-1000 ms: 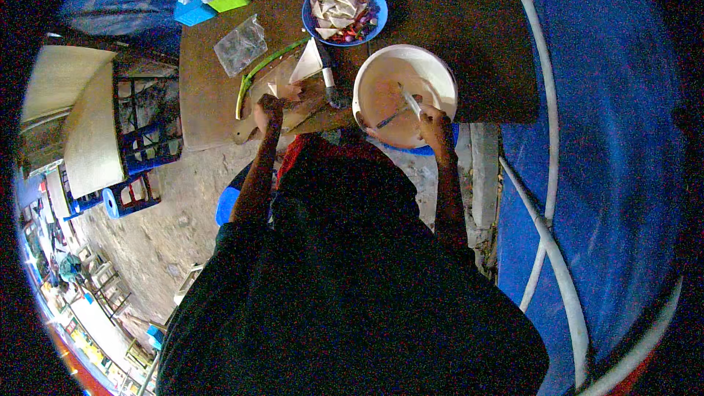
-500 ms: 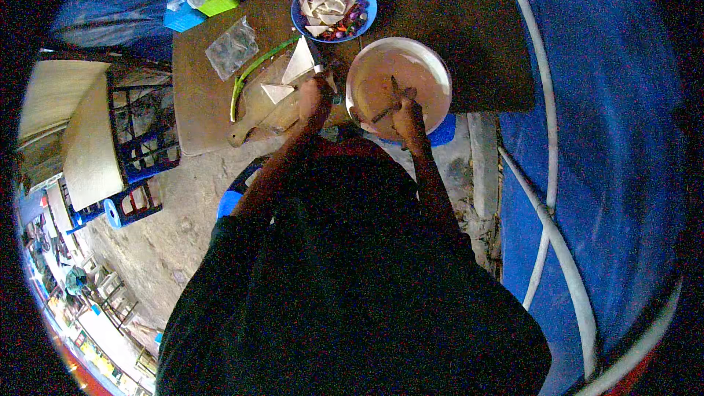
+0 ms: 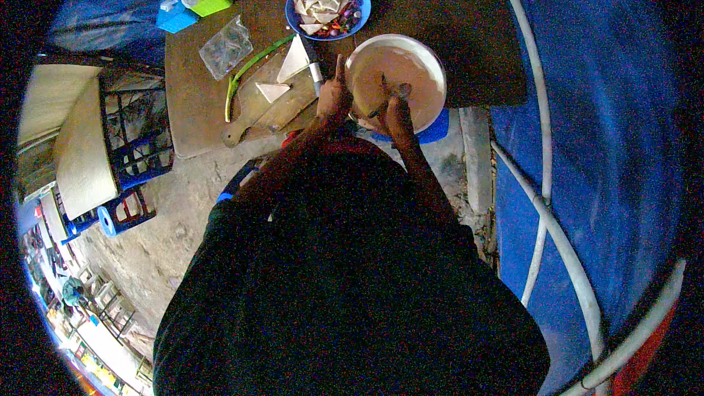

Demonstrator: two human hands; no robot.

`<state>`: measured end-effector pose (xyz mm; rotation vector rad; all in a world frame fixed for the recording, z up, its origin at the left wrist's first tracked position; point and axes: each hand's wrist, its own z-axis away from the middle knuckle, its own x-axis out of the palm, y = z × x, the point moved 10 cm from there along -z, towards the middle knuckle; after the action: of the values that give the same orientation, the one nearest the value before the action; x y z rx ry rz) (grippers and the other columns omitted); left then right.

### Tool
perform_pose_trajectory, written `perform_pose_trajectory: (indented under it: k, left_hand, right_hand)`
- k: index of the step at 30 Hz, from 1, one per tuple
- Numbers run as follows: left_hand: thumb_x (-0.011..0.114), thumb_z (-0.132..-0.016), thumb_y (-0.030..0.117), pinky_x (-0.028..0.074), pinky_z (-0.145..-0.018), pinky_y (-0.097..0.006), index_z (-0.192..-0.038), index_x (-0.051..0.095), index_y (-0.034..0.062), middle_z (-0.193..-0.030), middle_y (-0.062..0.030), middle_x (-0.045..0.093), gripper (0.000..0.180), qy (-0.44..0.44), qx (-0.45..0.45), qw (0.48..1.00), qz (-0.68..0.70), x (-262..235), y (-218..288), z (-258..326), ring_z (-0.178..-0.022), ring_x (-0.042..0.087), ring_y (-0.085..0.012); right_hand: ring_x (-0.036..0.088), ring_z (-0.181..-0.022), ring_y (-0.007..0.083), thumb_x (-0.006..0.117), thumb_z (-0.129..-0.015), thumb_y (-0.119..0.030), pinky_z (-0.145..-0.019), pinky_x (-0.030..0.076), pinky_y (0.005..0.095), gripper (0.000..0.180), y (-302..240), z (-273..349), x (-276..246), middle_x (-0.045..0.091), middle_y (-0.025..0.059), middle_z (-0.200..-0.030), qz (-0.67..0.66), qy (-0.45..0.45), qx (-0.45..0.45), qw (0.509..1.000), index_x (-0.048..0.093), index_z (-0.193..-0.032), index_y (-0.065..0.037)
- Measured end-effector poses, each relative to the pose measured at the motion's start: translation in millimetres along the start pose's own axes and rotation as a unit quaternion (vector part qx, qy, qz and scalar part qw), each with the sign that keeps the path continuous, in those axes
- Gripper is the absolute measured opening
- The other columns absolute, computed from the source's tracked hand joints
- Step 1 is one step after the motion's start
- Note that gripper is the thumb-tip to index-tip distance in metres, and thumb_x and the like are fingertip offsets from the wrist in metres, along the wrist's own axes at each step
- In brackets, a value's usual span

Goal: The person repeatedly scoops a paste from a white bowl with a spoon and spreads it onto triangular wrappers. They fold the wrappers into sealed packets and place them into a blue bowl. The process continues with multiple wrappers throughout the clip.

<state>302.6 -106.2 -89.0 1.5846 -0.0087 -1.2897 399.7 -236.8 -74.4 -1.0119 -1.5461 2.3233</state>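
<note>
Head view showed us stirring: our right hand [image 3: 400, 114] gripped a utensil [image 3: 387, 103] in the white bowl [image 3: 400, 73] while our left hand [image 3: 334, 95] steadied its nine-o'clock rim on the bench [image 3: 198, 117], which we judged needed continued bracing.

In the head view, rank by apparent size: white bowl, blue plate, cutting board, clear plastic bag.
1. Cutting board
2. White bowl, close behind the board in area
3. Blue plate
4. Clear plastic bag
Fisheye bending makes the first two unsure.
</note>
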Motion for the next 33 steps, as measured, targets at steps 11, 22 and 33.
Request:
perform_pose_trajectory:
  k: [11,22,33]
  left_hand:
    - [0.054,-0.075,0.003,0.048,-0.059,-0.051,-0.145,-0.004,0.0138,-0.071,-0.0269,0.061,0.091,0.017,0.018,1.0,-0.011,3.5,-2.6,-2.2,-0.062,0.06,-0.0412]
    - [0.056,-0.082,0.021,0.05,-0.056,-0.036,-0.095,0.065,0.0,-0.075,-0.0105,0.064,0.027,0.098,-0.011,0.834,0.543,-24.3,-88.3,-11.2,-0.064,0.062,-0.0235]
    - [0.051,-0.088,0.04,0.048,-0.082,-0.037,-0.1,0.058,0.0018,-0.1,-0.0119,0.061,0.04,-0.014,0.117,0.843,0.525,-45.0,25.9,6.4,-0.092,0.059,-0.0231]
  right_hand:
    - [0.059,-0.077,0.0309,0.043,-0.093,-0.03,-0.07,0.049,0.0446,0.05,47.1,-5.8,34.0,0.061,0.0202,-0.098,-0.1,-0.114,0.111,0.982,0.039,-0.133,-0.001]
    - [0.049,-0.048,0.0092,0.054,-0.089,-0.016,-0.042,0.038,0.0235,0.033,67.1,14.1,-14.8,0.062,0.0043,-0.073,-0.237,-0.044,0.143,0.96,0.056,-0.12,-0.007]
    - [0.041,-0.046,0.0045,0.05,-0.091,-0.014,-0.041,0.034,0.0203,0.04,-88.9,62.3,-58.6,0.062,0.005,-0.079,-0.222,-0.138,0.017,0.965,0.048,-0.131,-0.009]
